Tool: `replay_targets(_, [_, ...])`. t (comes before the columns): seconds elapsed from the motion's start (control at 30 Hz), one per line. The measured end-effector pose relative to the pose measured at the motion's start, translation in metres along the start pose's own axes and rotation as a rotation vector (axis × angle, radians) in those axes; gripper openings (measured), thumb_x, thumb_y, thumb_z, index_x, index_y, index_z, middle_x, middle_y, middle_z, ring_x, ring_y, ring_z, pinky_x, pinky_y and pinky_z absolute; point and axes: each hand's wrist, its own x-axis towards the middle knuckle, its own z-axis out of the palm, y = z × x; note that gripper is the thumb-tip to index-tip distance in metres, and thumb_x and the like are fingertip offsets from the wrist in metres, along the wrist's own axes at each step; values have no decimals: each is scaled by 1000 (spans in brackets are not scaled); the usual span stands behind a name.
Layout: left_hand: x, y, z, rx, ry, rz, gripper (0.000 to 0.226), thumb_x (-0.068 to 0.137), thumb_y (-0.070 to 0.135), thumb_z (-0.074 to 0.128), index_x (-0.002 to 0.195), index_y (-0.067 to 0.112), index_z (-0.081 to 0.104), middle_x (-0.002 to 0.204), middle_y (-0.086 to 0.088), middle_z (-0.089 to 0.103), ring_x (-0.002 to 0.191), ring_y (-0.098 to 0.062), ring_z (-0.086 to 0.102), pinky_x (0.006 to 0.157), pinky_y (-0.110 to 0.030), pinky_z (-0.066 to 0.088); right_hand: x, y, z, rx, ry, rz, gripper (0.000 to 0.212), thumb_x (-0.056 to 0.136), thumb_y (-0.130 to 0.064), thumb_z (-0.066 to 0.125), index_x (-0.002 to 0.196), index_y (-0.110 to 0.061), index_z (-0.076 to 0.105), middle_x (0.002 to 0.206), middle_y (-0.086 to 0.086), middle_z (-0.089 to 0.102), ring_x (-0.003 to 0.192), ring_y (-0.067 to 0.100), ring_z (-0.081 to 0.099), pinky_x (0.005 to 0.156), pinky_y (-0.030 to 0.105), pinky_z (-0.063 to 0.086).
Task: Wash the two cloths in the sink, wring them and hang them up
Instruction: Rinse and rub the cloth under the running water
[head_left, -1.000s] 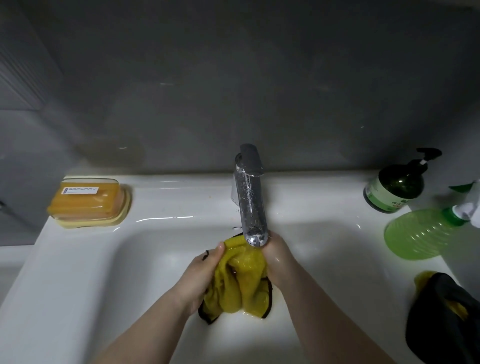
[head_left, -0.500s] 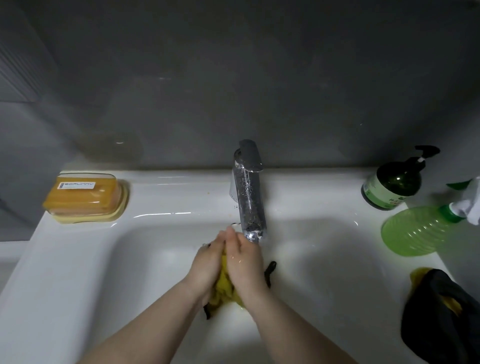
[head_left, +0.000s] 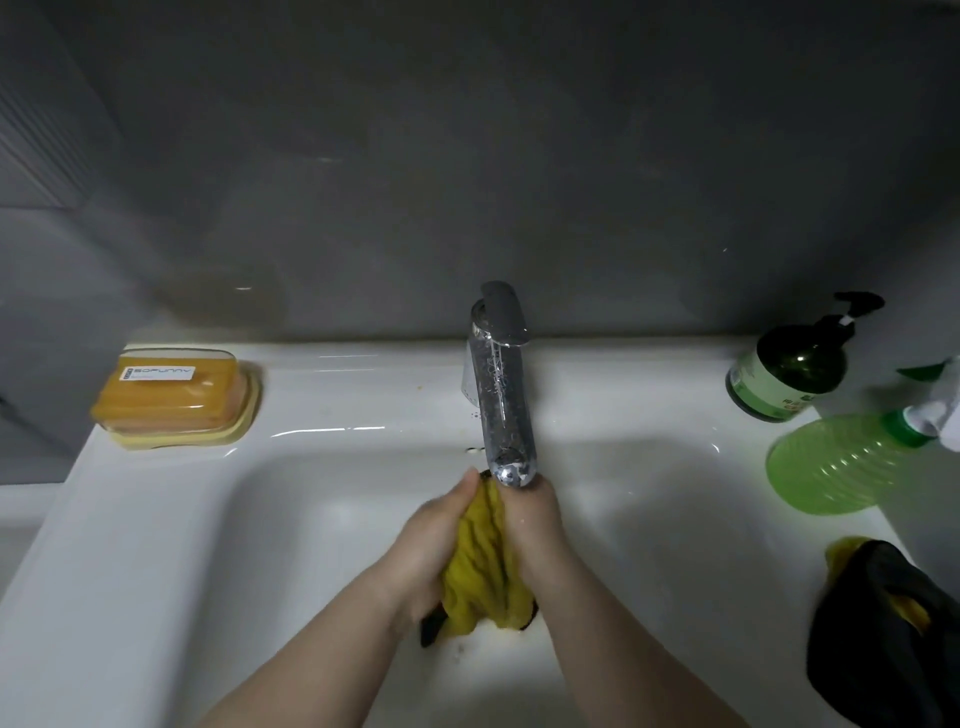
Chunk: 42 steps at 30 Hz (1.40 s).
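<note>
A wet yellow cloth with a black edge (head_left: 480, 566) is bunched between both hands over the white sink basin (head_left: 218, 561), just below the chrome tap spout (head_left: 506, 415). My left hand (head_left: 431, 540) grips its left side and my right hand (head_left: 535, 525) grips its right side; the cloth's lower end hangs out beneath them. A second cloth, black with yellow showing (head_left: 883, 618), lies crumpled on the sink's right ledge.
A yellow soap box with an orange lid (head_left: 174, 397) sits on the left ledge. At the right stand a dark green pump bottle (head_left: 789, 371) and a light green spray bottle lying on its side (head_left: 836, 460). A grey wall rises behind.
My hands were pressed together over the cloth half a second ago; now they have parted, showing the yellow cloth between them again, slightly lower in the basin.
</note>
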Motion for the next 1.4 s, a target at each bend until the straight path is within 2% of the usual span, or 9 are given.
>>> replay_targets(0.13, [3, 23, -27, -60, -34, -39, 49, 91, 42, 39, 90, 1, 67, 79, -16, 74, 71, -27, 71, 65, -35, 54, 13, -7, -36, 81, -247, 100, 38, 88, -24, 55, 108, 8, 59, 100, 27, 63, 90, 30, 58, 92, 49, 47])
replay_targets(0.27, [3, 22, -30, -134, -116, -47, 54, 85, 46, 43, 71, 4, 74, 74, -16, 74, 69, -27, 72, 55, -31, 59, 21, -2, -55, -59, -513, 108, 36, 87, -22, 54, 114, 2, 57, 109, 24, 61, 96, 30, 59, 92, 47, 48])
replay_targets(0.47, [1, 36, -40, -62, -168, 129, 27, 48, 20, 80, 40, 18, 55, 39, 3, 48, 34, -9, 49, 41, -13, 44, 15, 11, -66, -1027, -809, 36, 18, 77, -27, 68, 91, -16, 67, 86, 0, 60, 82, 14, 56, 77, 29, 46])
replay_targets(0.57, [1, 36, -50, 316, -157, 129, 5, 60, 18, 66, 63, 17, 63, 53, 5, 61, 49, -7, 61, 50, -14, 50, 19, 7, -74, -743, -678, -13, 21, 82, -12, 62, 63, -20, 58, 61, -5, 53, 61, 7, 49, 57, 18, 40])
replay_targets(0.63, [0, 34, -56, 676, -214, 60, 29, 56, 22, 72, 82, 14, 67, 72, 2, 69, 65, -8, 66, 64, -17, 54, 21, 2, -82, -513, -618, -36, 18, 82, -9, 62, 66, -17, 58, 59, -7, 56, 59, 4, 50, 57, 18, 37])
replay_targets(0.77, [0, 28, -51, 1147, -258, -56, 24, 49, 33, 72, 66, 19, 63, 68, -2, 63, 62, -15, 59, 56, -16, 48, 25, -4, -80, -270, -691, -44, 35, 75, -18, 64, 99, 8, 62, 96, 25, 68, 87, 22, 60, 82, 33, 44])
replay_targets(0.97, [5, 30, -58, 365, -199, 31, 9, 74, 9, 65, 79, 3, 68, 69, -4, 74, 61, -14, 70, 60, -19, 56, 31, -5, -81, -116, -769, 88, 28, 75, -13, 64, 103, -9, 61, 91, 5, 70, 82, 17, 66, 75, 27, 53])
replay_targets(1.2, [9, 30, -61, 118, -91, 40, 19, 84, 13, 49, 85, 2, 64, 68, -7, 75, 62, -18, 72, 54, -24, 58, 37, -18, -72, -1281, -650, -199, 13, 76, -24, 69, 84, -19, 60, 92, 6, 56, 95, 21, 52, 78, 25, 38])
replay_targets(1.4, [10, 27, -74, -156, 17, 6, 29, 92, 25, 44, 87, 5, 64, 66, -12, 74, 58, -23, 71, 49, -30, 58, 30, 9, -66, -55, -627, 79, 28, 84, -15, 54, 111, -11, 61, 101, 16, 64, 80, 27, 64, 66, 35, 54])
